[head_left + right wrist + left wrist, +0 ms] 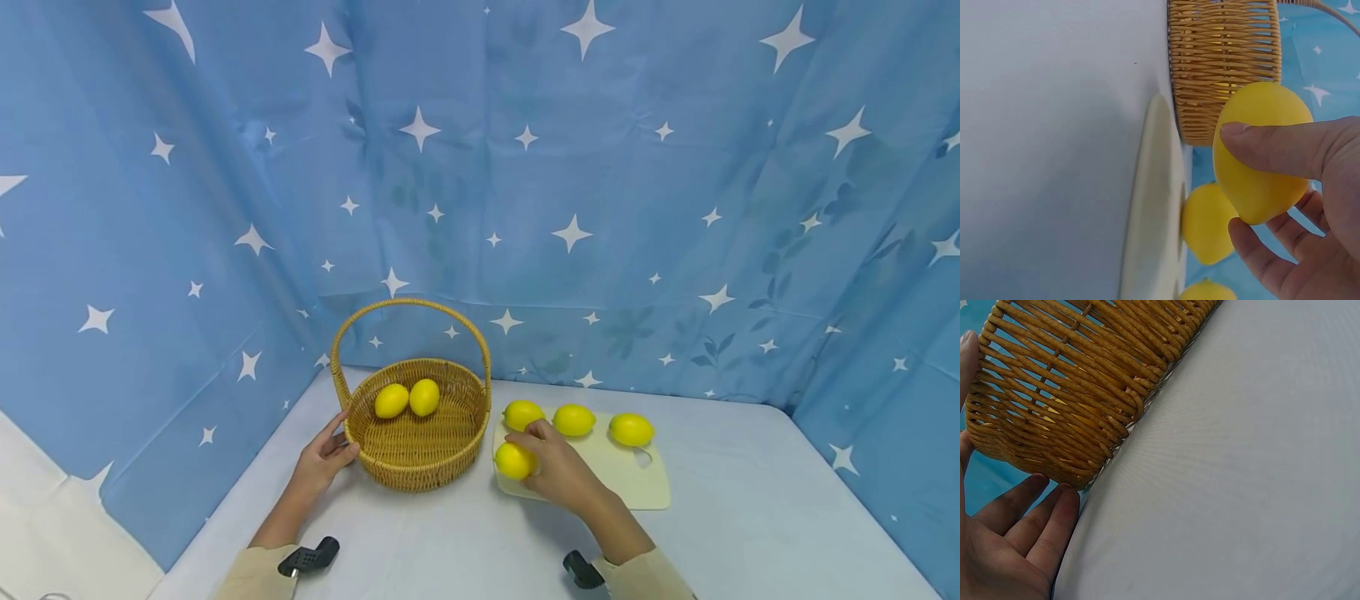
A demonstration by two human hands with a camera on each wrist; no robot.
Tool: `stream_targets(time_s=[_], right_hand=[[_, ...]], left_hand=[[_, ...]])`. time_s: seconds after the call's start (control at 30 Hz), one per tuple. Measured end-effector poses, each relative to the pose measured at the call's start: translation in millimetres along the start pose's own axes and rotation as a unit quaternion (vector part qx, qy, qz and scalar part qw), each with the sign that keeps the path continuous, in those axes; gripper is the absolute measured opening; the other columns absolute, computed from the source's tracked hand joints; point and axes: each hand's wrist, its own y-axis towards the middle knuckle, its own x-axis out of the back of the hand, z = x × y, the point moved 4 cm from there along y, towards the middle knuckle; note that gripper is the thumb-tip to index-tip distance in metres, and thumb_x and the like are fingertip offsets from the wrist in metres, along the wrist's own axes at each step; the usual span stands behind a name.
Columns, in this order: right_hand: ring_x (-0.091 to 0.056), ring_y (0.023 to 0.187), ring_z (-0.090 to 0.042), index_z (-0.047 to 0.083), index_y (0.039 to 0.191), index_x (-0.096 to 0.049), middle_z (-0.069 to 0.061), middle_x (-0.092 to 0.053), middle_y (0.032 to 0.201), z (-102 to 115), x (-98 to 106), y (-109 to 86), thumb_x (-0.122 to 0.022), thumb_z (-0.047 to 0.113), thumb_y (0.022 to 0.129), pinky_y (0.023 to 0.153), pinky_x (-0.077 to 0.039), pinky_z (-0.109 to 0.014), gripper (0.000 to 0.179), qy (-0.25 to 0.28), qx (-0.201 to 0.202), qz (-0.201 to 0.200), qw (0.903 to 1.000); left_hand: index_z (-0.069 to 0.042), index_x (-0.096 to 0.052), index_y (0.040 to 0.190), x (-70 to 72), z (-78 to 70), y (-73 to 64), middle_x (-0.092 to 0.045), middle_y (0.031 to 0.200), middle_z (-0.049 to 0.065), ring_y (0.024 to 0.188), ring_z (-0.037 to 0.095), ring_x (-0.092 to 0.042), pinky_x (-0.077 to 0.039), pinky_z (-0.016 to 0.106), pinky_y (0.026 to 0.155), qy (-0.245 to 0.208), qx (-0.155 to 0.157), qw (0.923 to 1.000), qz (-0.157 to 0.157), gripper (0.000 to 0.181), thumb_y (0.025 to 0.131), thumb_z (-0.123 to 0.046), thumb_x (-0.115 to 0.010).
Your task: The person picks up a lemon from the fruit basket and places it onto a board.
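A round wicker basket point(423, 475) with a tall arched handle stands left of the middle. Two lemons point(391, 401) lie inside it. At the basket's left side is my left hand point(318, 462), its spread fingers touching the outer wall and the thumb by the rim. My right hand point(566, 471) pinches a lemon point(514, 460) between thumb and fingers. In the right wrist view that lemon point(1260, 150) is above the edge of a pale cutting board point(1155, 219). Three more lemons point(573, 420) are along the board's far side.
A white cloth covers the table point(765, 492). Blue curtains point(480, 192) with white stars hang behind it and at both sides. The cutting board lies just right of the basket. A dark device point(309, 557) sits at each wrist.
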Motion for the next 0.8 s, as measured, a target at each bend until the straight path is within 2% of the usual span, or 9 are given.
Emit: stream_targets(time_s=[0.33,0.6,0.8], right_hand=[[-0.048,0.098,-0.019,0.014,0.126,-0.066,0.001,-0.046,0.11,-14,-9,-2.3,-0.085,-0.004,0.067,0.088,-0.048,-0.041,0.065,0.019,-0.02,-0.005,0.9996],[-0.048,0.098,-0.019,0.016,0.126,-0.066,0.003,-0.044,0.108,-22,-14,-3.2,-0.086,-0.003,0.065,0.088,-0.048,-0.039,0.067,0.01,-0.044,-0.009,0.999],[-0.046,0.098,-0.018,0.015,0.127,-0.065,0.003,-0.044,0.109,-23,-16,-2.6,-0.087,0.0,0.065,0.088,-0.047,-0.039,0.067,-0.009,-0.041,-0.003,0.9991]], left_hand=[[-0.022,-0.03,0.155,-0.1,-0.6,-0.9,-0.043,0.143,0.025,0.12,0.027,-0.054,-0.051,0.027,0.088,-0.009,0.012,0.9999,0.0,0.07,0.095,-0.016,-0.065],[-0.023,-0.031,0.154,0.1,-1.5,-0.2,-0.044,0.143,0.025,0.124,0.033,-0.05,-0.05,0.024,0.088,-0.003,0.006,1.0,0.0,0.068,0.095,-0.017,-0.066],[-0.021,-0.03,0.155,1.1,0.0,0.8,-0.044,0.143,0.025,0.117,0.017,-0.055,-0.05,0.023,0.087,-0.004,0.001,1.0,0.006,0.07,0.095,-0.016,-0.066]])
